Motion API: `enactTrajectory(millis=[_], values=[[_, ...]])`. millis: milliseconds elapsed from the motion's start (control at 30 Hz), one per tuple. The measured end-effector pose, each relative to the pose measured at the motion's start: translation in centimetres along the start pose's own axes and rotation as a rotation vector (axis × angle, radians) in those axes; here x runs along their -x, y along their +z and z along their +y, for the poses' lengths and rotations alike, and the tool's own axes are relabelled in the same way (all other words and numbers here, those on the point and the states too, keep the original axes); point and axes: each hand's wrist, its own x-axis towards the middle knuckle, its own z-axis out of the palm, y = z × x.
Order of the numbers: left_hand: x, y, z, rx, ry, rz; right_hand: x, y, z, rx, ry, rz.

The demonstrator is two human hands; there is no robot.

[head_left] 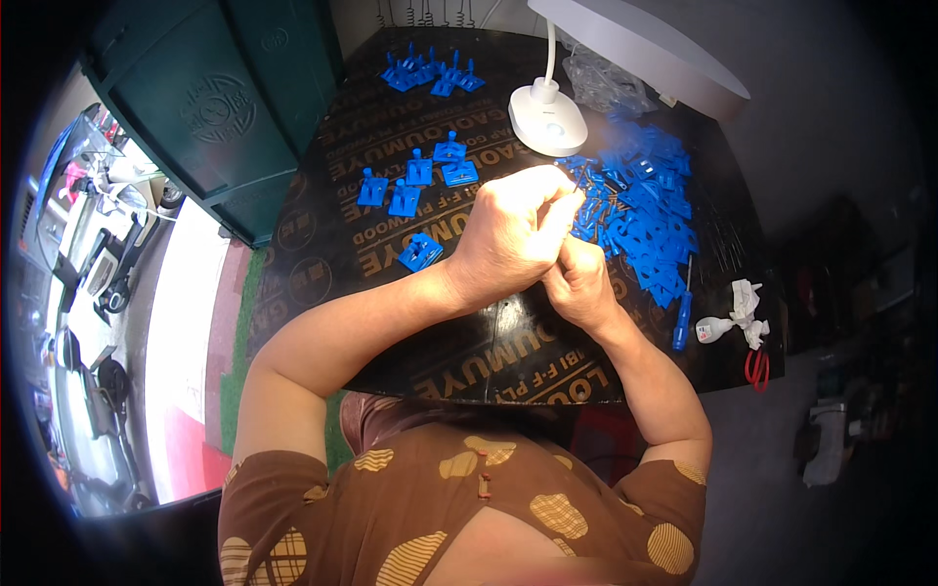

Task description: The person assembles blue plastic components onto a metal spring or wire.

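Observation:
Both hands meet over the middle of the table. My left hand is closed, its fingers curled against those of my right hand, which is closed too. Whatever they pinch between them is hidden by the fingers or too small to name. Just beyond my right hand spreads a large heap of flat blue plastic parts, with small metal pieces along its left side. Left of my left hand lies a single blue part. Several blue pieces with upright knobs stand a little farther off.
A white desk lamp stands at the back, its broad head overhanging. Another cluster of blue pieces sits at the far left. Toward the right edge are a blue-handled screwdriver, a white bulb-shaped object and red-handled scissors or pliers.

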Motion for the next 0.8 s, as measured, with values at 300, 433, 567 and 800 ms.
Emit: enactTrajectory(millis=[300, 433, 567, 800], values=[[-0.16, 0.29, 0.23, 0.007, 0.012, 0.057, 0.05, -0.19, 0.02, 0.019, 0.012, -0.024], [0.03, 0.19, 0.43, 0.001, 0.012, 0.050, 0.18, -0.01, -0.15, 0.005, -0.003, -0.006], [0.16, 0.14, 0.17, -0.004, 0.012, 0.027, 0.14, 0.00, -0.18, 0.012, -0.014, 0.001], [0.19, 0.10, 0.14, 0.046, -0.061, 0.000, -0.01, -0.03, 0.31, 0.034, -0.020, -0.010]])
